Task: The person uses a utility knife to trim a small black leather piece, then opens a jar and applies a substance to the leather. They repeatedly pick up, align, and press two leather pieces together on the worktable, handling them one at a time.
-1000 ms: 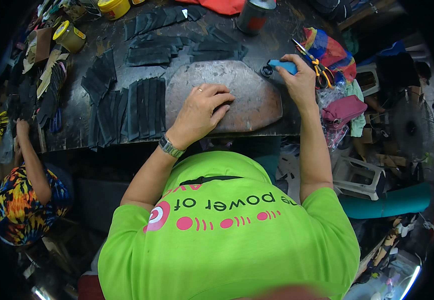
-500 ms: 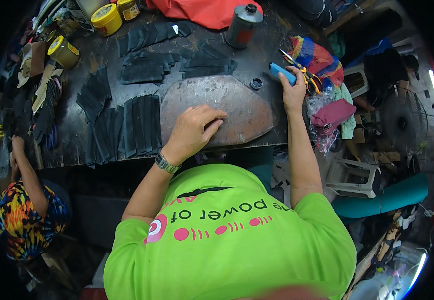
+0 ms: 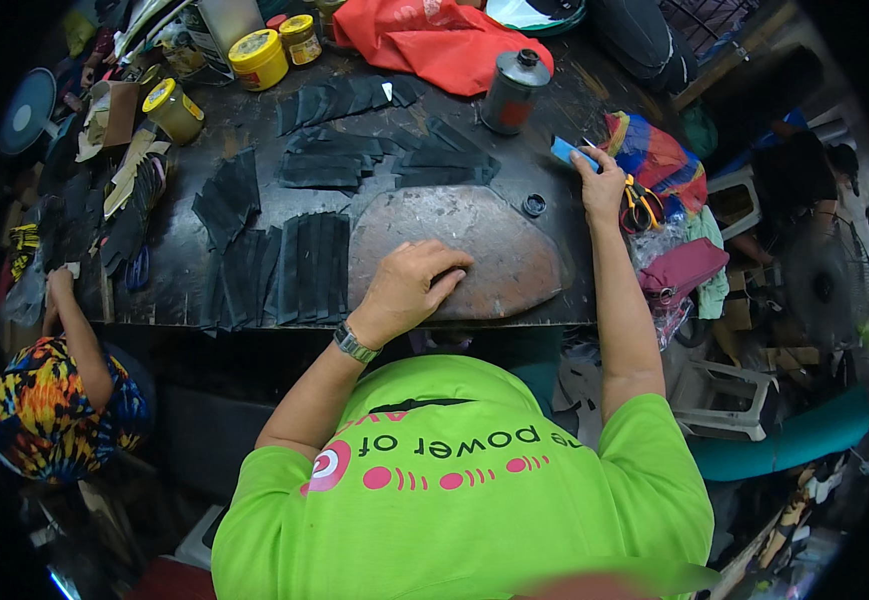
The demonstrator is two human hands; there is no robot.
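Stone slab, brownish and worn, lies flat at the near edge of the dark workbench, its long axis running left to right in front of us. Our left hand rests on the slab's near left part, fingers curled loosely and pressing down, holding nothing we can make out. Our right hand reaches past the slab's far right corner and pinches a small blue tool; this hand is the nearer one to it. Just right of the slab's far edge sits a small black cap, and beyond it a grey metal can. Left of the slab, black rubber strips lie fanned in rows; further left, yellow-lidded tins. Orange-handled scissors lie right of the slab, near the right wrist. Nothing stands between the hands and the slab.
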